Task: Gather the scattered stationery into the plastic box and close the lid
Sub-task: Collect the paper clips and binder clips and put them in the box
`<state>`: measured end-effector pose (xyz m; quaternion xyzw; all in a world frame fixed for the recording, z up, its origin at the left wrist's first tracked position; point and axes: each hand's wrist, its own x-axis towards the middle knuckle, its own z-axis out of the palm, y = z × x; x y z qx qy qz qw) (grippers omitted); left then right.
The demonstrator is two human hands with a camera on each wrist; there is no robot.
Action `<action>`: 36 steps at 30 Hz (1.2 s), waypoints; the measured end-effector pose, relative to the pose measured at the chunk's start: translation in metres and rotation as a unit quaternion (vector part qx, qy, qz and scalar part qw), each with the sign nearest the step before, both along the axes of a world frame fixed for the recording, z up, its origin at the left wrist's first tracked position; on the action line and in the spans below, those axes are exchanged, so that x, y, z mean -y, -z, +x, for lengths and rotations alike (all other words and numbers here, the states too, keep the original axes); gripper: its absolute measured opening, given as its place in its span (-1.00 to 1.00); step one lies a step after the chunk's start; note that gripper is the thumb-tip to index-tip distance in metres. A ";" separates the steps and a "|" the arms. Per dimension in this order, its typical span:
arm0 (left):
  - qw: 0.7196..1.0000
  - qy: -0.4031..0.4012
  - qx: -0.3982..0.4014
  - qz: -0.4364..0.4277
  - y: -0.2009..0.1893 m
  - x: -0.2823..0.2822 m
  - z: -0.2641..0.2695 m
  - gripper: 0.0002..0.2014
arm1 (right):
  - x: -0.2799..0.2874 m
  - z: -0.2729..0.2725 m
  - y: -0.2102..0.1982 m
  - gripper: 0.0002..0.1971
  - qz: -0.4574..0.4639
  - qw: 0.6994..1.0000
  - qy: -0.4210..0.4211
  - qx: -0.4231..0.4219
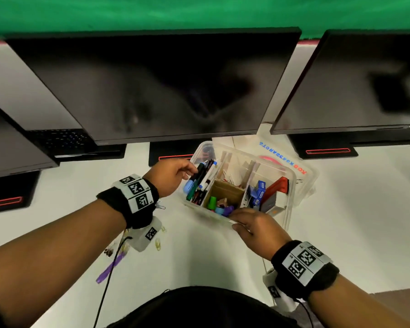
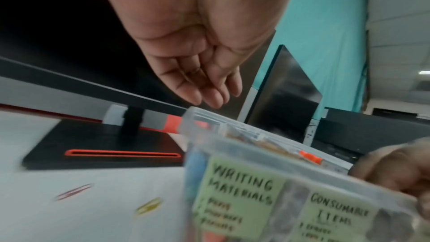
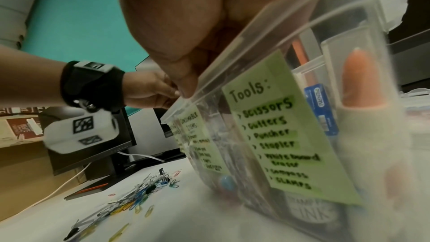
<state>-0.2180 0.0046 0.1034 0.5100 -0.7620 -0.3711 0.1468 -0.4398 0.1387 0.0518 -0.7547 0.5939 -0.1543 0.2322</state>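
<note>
My right hand (image 1: 256, 229) grips the near rim of the plastic box (image 1: 290, 185), thumb over the edge and fingers against its labelled wall. The box sits toward the far middle of the tabletop (image 1: 353, 221), open, with its lid (image 1: 291, 150) lying behind it. My left hand (image 1: 169, 178) hovers over the left compartment with fingers relaxed and holding nothing, just above the pens and markers (image 1: 202, 179) packed there. The middle compartment holds small caps and bits (image 1: 219, 205); the right one holds a blue staple box (image 1: 259, 191) and a red tool. Loose paper clips (image 3: 137, 192) lie on the tabletop left of the box.
</note>
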 end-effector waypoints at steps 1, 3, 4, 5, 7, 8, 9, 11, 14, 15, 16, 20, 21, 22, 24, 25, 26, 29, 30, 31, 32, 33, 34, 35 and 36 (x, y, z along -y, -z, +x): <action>1.000 -0.014 0.015 -0.016 0.001 -0.001 0.012 -0.62 | 0.002 0.003 0.000 -0.73 0.000 1.000 0.004 0.001; 0.998 -0.054 0.036 -0.020 0.007 -0.003 0.037 -0.61 | 0.007 0.007 0.002 -0.75 0.012 1.000 0.012 0.002; 0.996 -0.069 0.048 -0.015 0.011 -0.004 0.050 -0.62 | 0.010 0.010 0.002 -0.78 0.024 1.000 0.016 0.002; 0.995 -0.073 0.062 -0.011 0.015 -0.005 0.060 -0.63 | 0.012 0.011 0.000 -0.82 0.033 0.999 0.025 0.000; 0.992 -0.056 0.113 -0.012 0.026 -0.010 0.084 -0.69 | 0.018 0.020 -0.007 -0.89 0.003 0.998 0.048 -0.030; 0.988 -0.033 0.149 -0.007 0.031 -0.013 0.094 -0.72 | 0.022 0.025 -0.013 -0.88 -0.035 0.996 0.066 -0.051; 0.982 -0.007 0.188 0.006 0.037 -0.018 0.106 -0.75 | 0.026 0.035 -0.021 -0.86 -0.071 0.992 0.083 -0.063; 0.964 0.046 0.255 0.059 0.049 -0.027 0.123 -0.80 | 0.037 0.058 -0.037 -0.87 -0.121 0.987 0.092 -0.055; 0.920 0.118 0.350 0.133 0.063 -0.046 0.143 -0.85 | 0.052 0.105 -0.041 -0.85 -0.097 0.994 -0.011 -0.058; 0.904 0.137 0.379 0.144 0.068 -0.052 0.147 -0.79 | 0.054 0.119 -0.037 -0.85 -0.066 0.994 -0.053 -0.073; 0.891 0.150 0.401 0.150 0.072 -0.057 0.149 -0.72 | 0.056 0.132 -0.031 -0.84 -0.037 0.991 -0.093 -0.087; 0.888 0.158 0.411 0.133 0.089 -0.073 0.161 -0.69 | 0.063 0.173 0.008 -0.75 0.074 0.970 -0.179 -0.148; 0.894 0.152 0.402 0.129 0.092 -0.074 0.163 -0.72 | 0.065 0.178 0.019 -0.72 0.099 0.965 -0.183 -0.159; 0.898 0.142 0.395 0.129 0.097 -0.075 0.167 -0.74 | 0.068 0.182 0.031 -0.68 0.121 0.961 -0.183 -0.167; 0.905 0.129 0.388 0.116 0.102 -0.073 0.173 -0.76 | 0.074 0.188 0.048 -0.60 0.150 0.957 -0.173 -0.177; 0.910 0.118 0.383 0.110 0.103 -0.072 0.174 -0.76 | 0.077 0.189 0.053 -0.56 0.155 0.957 -0.167 -0.181; 0.915 0.108 0.375 0.103 0.105 -0.071 0.176 -0.75 | 0.080 0.192 0.056 -0.53 0.155 0.957 -0.161 -0.182; 0.927 0.090 0.357 0.076 0.113 -0.067 0.189 -0.58 | 0.093 0.207 0.059 -0.48 0.141 0.965 -0.140 -0.170; 0.928 0.090 0.356 0.067 0.116 -0.066 0.193 -0.59 | 0.097 0.212 0.059 -0.48 0.134 0.969 -0.132 -0.160; 0.928 0.092 0.356 0.063 0.119 -0.065 0.197 -0.64 | 0.102 0.218 0.058 -0.48 0.127 0.972 -0.126 -0.154; 0.929 0.092 0.354 0.066 0.120 -0.064 0.201 -0.71 | 0.108 0.225 0.058 -0.49 0.118 0.973 -0.124 -0.151; 0.930 0.094 0.349 0.071 0.121 -0.064 0.204 -0.76 | 0.114 0.232 0.057 -0.50 0.106 0.974 -0.128 -0.152; 0.931 0.096 0.343 0.077 0.122 -0.062 0.208 -0.76 | 0.120 0.240 0.056 -0.51 0.094 0.974 -0.137 -0.154; 0.934 0.100 0.334 0.081 0.122 -0.062 0.211 -0.75 | 0.125 0.248 0.055 -0.50 0.085 0.972 -0.152 -0.158; 0.938 0.102 0.322 0.082 0.120 -0.061 0.213 -0.72 | 0.129 0.255 0.053 -0.47 0.083 0.967 -0.173 -0.167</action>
